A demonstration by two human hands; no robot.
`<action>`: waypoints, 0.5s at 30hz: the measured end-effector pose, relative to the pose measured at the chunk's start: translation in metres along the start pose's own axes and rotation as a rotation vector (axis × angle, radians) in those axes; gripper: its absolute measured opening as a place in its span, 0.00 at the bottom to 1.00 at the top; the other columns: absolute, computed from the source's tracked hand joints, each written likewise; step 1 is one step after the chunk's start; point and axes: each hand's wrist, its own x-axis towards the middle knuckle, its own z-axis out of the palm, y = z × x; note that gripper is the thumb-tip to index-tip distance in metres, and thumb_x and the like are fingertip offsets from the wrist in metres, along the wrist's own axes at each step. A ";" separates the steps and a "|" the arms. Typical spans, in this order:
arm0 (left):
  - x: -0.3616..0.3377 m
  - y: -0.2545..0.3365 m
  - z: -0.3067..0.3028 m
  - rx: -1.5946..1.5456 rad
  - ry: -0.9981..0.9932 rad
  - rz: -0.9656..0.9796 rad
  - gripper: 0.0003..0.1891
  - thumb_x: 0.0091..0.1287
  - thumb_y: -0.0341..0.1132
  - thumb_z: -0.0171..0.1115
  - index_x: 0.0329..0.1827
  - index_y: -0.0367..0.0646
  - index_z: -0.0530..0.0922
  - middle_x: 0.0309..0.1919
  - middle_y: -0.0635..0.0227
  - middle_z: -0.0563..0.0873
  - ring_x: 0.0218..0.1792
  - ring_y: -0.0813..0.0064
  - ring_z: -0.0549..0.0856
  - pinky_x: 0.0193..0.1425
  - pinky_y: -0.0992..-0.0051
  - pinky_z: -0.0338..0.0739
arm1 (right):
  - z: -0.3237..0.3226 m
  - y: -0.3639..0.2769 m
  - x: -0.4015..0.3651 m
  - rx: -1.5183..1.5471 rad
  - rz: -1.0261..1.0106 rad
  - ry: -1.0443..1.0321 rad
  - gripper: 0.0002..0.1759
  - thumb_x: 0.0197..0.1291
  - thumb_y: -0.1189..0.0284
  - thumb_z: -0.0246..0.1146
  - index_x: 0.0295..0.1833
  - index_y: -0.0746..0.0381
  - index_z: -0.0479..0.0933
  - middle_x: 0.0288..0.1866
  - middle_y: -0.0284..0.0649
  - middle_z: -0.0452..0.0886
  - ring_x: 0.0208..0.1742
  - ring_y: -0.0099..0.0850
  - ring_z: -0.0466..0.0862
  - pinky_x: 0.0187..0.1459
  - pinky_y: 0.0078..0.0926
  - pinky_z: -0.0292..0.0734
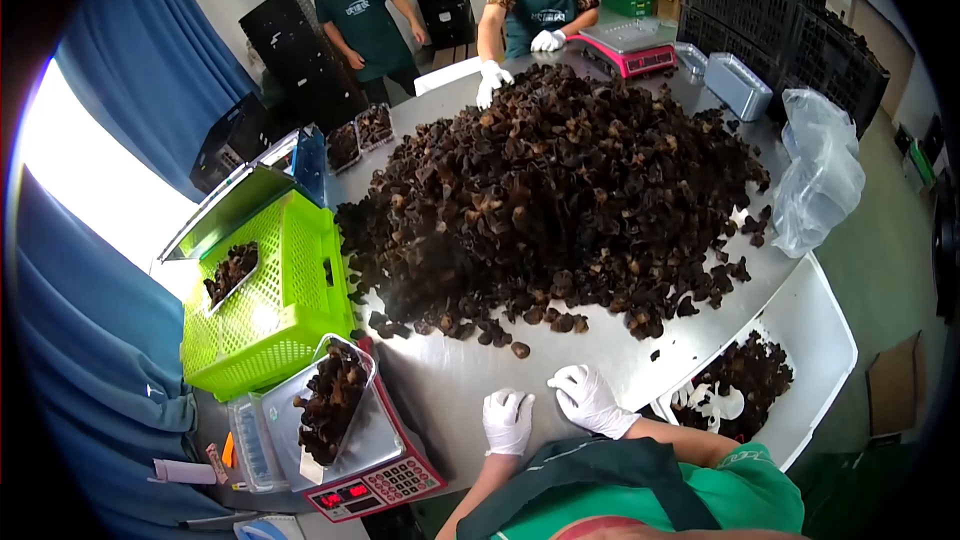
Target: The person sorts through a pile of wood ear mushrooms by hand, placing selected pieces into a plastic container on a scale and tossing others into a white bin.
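A large heap of dark brown wood ear mushrooms (560, 190) covers much of the steel table (450, 380). My left hand (508, 422), in a white glove, rests at the near edge with its fingers slightly bent and apart. Beside it lies my right hand (592, 402), also gloved, fingers loosely extended toward the left. Neither hand holds anything, and both are short of the heap. To the left, a clear tray of wood ears (330, 405) sits on a red digital scale (375, 485) with a lit display.
A green crate (265, 310) with another tray stands at left. At right are a white bin (815, 330) holding wood ears and a plastic bag (820, 175). Across the table, a gloved co-worker (540, 5) reaches to the heap near a second scale (625, 45); another person (365, 20) stands behind.
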 end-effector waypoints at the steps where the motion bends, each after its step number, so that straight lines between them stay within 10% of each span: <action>1: -0.002 -0.003 0.001 -0.005 0.006 0.004 0.08 0.59 0.32 0.75 0.37 0.46 0.82 0.38 0.62 0.83 0.41 0.56 0.81 0.47 0.60 0.77 | -0.003 -0.005 0.003 -0.004 -0.025 0.067 0.11 0.58 0.73 0.63 0.48 0.53 0.81 0.48 0.37 0.80 0.47 0.42 0.79 0.47 0.42 0.76; 15: 0.001 -0.005 0.008 -0.029 0.057 -0.081 0.06 0.62 0.27 0.68 0.41 0.42 0.81 0.41 0.58 0.84 0.43 0.53 0.82 0.50 0.59 0.79 | -0.001 0.001 0.002 0.074 0.009 -0.027 0.14 0.59 0.77 0.63 0.50 0.55 0.82 0.50 0.40 0.80 0.50 0.45 0.78 0.54 0.42 0.74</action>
